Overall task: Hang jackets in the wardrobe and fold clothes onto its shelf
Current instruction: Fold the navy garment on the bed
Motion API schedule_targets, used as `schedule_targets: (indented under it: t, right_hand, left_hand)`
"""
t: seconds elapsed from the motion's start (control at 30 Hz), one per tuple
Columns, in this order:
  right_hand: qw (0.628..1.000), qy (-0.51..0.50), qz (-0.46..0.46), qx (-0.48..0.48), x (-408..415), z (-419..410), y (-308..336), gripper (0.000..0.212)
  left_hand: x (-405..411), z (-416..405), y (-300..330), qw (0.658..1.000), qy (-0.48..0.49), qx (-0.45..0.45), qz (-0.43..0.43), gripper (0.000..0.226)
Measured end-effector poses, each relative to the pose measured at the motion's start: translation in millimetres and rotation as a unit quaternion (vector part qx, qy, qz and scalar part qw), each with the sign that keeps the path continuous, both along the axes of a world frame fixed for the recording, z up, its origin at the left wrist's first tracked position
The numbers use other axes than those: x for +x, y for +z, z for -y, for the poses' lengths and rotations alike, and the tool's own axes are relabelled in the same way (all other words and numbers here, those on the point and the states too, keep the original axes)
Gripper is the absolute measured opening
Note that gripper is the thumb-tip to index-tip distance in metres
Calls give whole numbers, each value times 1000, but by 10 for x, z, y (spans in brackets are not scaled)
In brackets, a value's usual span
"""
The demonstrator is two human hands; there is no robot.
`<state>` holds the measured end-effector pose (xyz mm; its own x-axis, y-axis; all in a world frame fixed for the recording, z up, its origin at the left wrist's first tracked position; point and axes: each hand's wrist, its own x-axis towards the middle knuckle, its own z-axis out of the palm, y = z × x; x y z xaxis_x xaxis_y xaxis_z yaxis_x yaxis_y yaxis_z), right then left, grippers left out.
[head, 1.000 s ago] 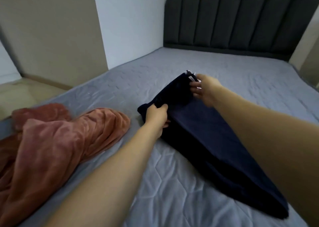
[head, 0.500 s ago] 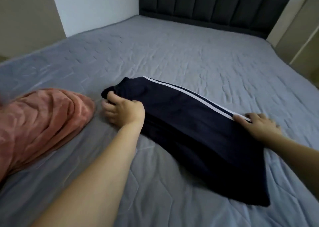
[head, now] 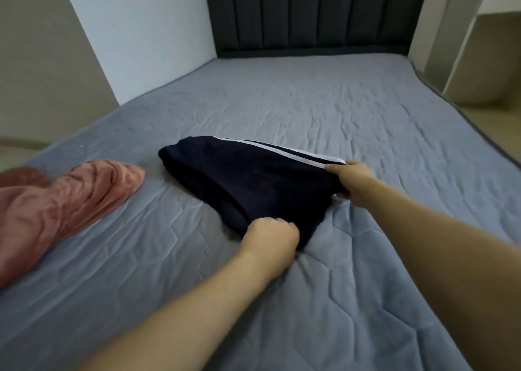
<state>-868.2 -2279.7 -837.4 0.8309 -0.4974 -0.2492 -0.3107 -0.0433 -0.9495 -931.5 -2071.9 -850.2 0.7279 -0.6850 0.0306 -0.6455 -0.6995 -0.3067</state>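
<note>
A dark navy garment with a white side stripe lies folded on the grey quilted bed. My left hand grips its near edge, fingers curled into the cloth. My right hand pinches the garment's right end, just below the white stripe, and lifts that end slightly off the bed. A crumpled pink-rust garment lies to the left of the navy one, apart from both hands.
A dark grey padded headboard stands at the far end of the bed. A white wall runs along the left side. Beige furniture stands beyond the bed's right edge.
My left hand has left the garment's far left end and now grips its near edge. My right hand has closed on the right end. The view has tilted up a little.
</note>
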Motion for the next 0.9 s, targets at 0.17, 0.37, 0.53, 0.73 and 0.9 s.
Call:
schedule_targets:
  t: [0.17,0.37,0.53,0.73,0.9]
  right_hand:
    - [993,-104,-1,65,-806,392,195,13]
    - [952,-175,-28,251,-1671,767,358,13]
    - [957,-149,27,249,-1456,501,616,17]
    - [988,0,54,146,-520,-422,956,19]
    - [998,36,34,-48,331,-985,1022,12]
  left_hand:
    - [-597,135,443,978,-62,-90,-180,16]
    - [-1222,553,608,903,-64,-212,-368,18]
    - [-1094,314,494,793,3,-402,-458,8]
    - [-135,-672,560,605,153,-628,-465,17]
    - [802,-1106,417,528,211,-689,-450,18]
